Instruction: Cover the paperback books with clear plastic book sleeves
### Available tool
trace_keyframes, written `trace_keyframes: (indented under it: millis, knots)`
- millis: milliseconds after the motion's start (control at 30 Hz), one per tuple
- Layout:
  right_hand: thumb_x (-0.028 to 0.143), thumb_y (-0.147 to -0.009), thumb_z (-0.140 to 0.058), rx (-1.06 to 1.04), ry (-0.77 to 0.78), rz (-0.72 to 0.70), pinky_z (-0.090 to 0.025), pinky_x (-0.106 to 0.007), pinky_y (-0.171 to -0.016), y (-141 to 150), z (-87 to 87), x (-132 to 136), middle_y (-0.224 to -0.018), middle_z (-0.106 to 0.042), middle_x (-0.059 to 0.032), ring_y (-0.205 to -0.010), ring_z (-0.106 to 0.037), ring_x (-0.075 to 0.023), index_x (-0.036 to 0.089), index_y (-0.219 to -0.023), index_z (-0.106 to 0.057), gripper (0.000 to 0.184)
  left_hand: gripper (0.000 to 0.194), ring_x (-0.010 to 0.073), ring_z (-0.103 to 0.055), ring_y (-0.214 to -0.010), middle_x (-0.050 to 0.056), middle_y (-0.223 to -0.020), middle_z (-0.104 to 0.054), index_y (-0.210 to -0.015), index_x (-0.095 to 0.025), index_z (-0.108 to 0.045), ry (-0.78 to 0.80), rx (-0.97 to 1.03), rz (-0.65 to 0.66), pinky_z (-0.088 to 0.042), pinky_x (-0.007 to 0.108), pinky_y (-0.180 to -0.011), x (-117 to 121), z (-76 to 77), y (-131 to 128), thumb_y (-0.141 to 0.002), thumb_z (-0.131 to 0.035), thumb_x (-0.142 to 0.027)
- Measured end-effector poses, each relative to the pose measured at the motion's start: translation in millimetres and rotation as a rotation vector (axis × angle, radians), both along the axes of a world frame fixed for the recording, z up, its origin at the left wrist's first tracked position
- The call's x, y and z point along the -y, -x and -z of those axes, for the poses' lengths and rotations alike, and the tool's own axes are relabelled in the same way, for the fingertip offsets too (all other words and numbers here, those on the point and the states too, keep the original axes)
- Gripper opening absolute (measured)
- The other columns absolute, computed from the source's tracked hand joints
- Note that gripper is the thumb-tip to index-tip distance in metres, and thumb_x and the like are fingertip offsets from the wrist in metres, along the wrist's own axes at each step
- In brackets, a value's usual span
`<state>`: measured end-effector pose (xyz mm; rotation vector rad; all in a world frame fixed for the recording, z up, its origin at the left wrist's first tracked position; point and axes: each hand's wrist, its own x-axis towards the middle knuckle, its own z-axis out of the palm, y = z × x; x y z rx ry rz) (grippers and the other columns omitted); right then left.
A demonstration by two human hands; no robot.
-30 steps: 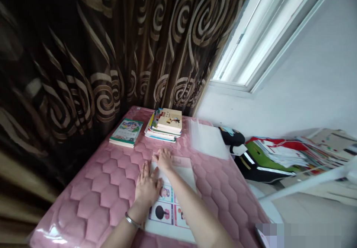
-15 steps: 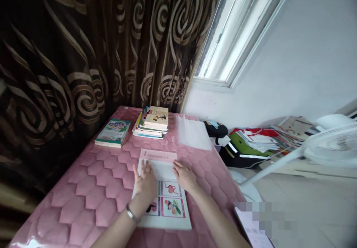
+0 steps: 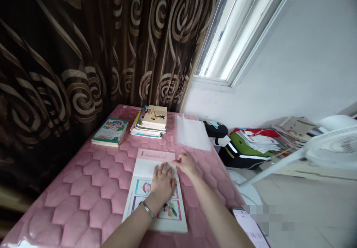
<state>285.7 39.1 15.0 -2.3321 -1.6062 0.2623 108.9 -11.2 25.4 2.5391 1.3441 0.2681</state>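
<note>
Two bare hands work at a picture book (image 3: 144, 169) lying flat in the near middle of a pink quilted surface (image 3: 103, 183). The left hand (image 3: 163, 183) lies palm down across the pages, fingers spread, gripping nothing. The right hand (image 3: 185, 163) is curled narrow at the book's far right edge, thumb and finger close together; whether paper is pinched between them cannot be told.

The likeliest trouble is a creased or torn page, should the right fingers pull at the edge while the left palm presses down. The book could also skid or twist, since the surface beneath looks glossy and slightly uneven, and a lopsided push would turn it.

The book is pale and rather thin, its long side running from near to far. A pink strip (image 3: 156, 154) with small print, too small to read, crosses its far end; next comes a blank white band, then colourful framed cartoon pictures (image 3: 144, 187), partly hidden by the left hand.
</note>
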Motion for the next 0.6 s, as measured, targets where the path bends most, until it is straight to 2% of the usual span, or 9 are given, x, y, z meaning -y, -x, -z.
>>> trace_keyframes:
  millis: [167,300,467,600]
  knots:
    - [0.054,-0.079,-0.064,0.022,0.057,0.09,-0.044,-0.036,-0.084,-1,-6.7,-32,-0.108,-0.069,-0.0117,-0.106,-0.061,-0.028,0.021,-0.088,-0.073,0.035,0.057,0.0256,-0.027,-0.146,0.013,-0.156,-0.034,-0.145,-0.017,-0.043,-0.005,0.008,0.011,-0.016,0.049,-0.12,0,4.3,-1,-0.098,-0.028,-0.043]
    - [0.056,-0.084,-0.058,0.032,0.068,0.136,-0.044,-0.039,-0.086,2,-7.9,-39,-0.111,-0.068,-0.0152,-0.112,-0.059,-0.0307,0.019,-0.093,-0.073,0.041,0.057,0.0267,-0.027,-0.146,0.012,-0.157,-0.033,-0.146,-0.017,-0.043,-0.012,-0.004,0.016,-0.016,0.049,-0.12,0,6.0,-1,-0.098,-0.028,-0.044]
    - [0.048,-0.087,-0.057,0.026,0.048,0.095,-0.042,-0.041,-0.09,7,-8.8,-19,-0.12,-0.062,-0.0137,-0.116,-0.056,-0.0298,0.02,-0.098,-0.069,0.033,0.057,0.0271,-0.027,-0.146,0.013,-0.157,-0.033,-0.145,-0.016,-0.043,-0.013,0.005,0.004,-0.016,0.049,-0.12,1,4.7,-1,-0.097,-0.03,-0.043]
    - [0.042,-0.084,-0.064,0.003,0.049,0.005,-0.042,-0.037,-0.088,8,-7.0,9,-0.115,-0.063,-0.0079,-0.112,-0.056,-0.0256,0.022,-0.094,-0.067,0.023,0.056,0.0265,-0.027,-0.146,0.013,-0.156,-0.034,-0.145,-0.016,-0.044,-0.022,0.015,0.008,-0.016,0.048,-0.12,2,2.6,-1,-0.097,-0.03,-0.041]
